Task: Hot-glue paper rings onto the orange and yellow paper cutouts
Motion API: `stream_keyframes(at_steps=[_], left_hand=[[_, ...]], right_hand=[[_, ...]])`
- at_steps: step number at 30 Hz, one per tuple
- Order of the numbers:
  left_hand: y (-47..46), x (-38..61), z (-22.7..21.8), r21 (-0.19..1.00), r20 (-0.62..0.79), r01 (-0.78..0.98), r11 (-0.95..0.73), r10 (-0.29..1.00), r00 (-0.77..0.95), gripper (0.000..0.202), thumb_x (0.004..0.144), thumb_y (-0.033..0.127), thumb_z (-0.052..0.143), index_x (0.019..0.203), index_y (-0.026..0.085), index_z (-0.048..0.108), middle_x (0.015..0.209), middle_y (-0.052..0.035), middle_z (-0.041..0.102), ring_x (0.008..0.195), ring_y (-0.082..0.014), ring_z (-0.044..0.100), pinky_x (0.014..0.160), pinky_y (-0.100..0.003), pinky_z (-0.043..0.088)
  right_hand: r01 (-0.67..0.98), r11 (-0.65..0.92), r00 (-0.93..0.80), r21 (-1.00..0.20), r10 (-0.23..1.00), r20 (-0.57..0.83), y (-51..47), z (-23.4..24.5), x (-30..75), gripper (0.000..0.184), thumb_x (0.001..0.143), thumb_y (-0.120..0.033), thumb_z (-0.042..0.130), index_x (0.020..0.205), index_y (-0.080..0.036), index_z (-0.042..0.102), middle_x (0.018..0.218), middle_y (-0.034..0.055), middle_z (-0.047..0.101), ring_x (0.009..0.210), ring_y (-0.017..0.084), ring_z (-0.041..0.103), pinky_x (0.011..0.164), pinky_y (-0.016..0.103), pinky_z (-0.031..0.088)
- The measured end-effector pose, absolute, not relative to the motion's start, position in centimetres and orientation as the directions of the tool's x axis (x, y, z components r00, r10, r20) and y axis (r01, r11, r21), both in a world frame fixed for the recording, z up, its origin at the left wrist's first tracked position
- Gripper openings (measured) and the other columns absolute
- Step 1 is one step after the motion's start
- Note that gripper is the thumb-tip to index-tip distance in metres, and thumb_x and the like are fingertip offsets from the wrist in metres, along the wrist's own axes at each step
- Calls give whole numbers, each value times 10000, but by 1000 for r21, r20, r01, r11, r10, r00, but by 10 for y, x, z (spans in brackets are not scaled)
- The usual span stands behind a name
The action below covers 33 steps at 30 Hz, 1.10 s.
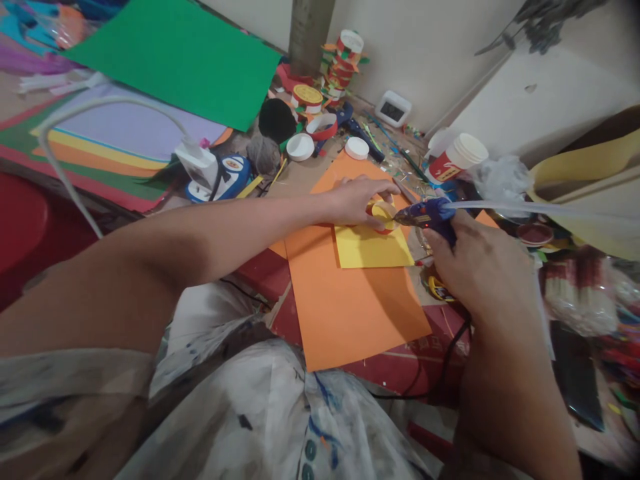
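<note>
My right hand (487, 263) is closed around a blue hot glue gun (435, 217), with a long clear glue stick (520, 209) sticking out of its back. The gun's nozzle points left and meets the edge of a small yellow and red round piece (383, 215). My left hand (357, 200) grips that piece from its left side, fingers curled over it. Under both lies a yellow sheet (373, 248), on top of a larger orange sheet (350, 307) that overhangs the table's front edge. Exactly where the nozzle touches is too small to make out.
White lids (301, 147) and a decorated stack of paper cups (345, 63) stand behind. Paper cups (457, 158) sit at the right, above a black phone (576, 373). A power strip (220, 177) and a green sheet (180, 57) lie at the left.
</note>
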<state>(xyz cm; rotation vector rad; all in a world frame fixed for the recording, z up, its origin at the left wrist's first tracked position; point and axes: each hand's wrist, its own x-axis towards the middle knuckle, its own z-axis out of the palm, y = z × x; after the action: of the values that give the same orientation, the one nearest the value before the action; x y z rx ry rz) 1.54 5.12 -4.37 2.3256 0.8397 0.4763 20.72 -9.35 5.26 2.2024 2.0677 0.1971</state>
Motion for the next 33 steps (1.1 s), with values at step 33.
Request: stream_keyframes(at_steps=[33], left_hand=[[47,16,-39,664,130,433,-610,664,736,778,868,426,866,1590,371,581,1522,-34,742,1472,-333,621,1183,-477,435]], right_hand=[[994,27,-45,104,984,173,-90,31,212,435,1082,-467,409,1158,-169,717,1085,249,797,925,395,731,736,442,467]])
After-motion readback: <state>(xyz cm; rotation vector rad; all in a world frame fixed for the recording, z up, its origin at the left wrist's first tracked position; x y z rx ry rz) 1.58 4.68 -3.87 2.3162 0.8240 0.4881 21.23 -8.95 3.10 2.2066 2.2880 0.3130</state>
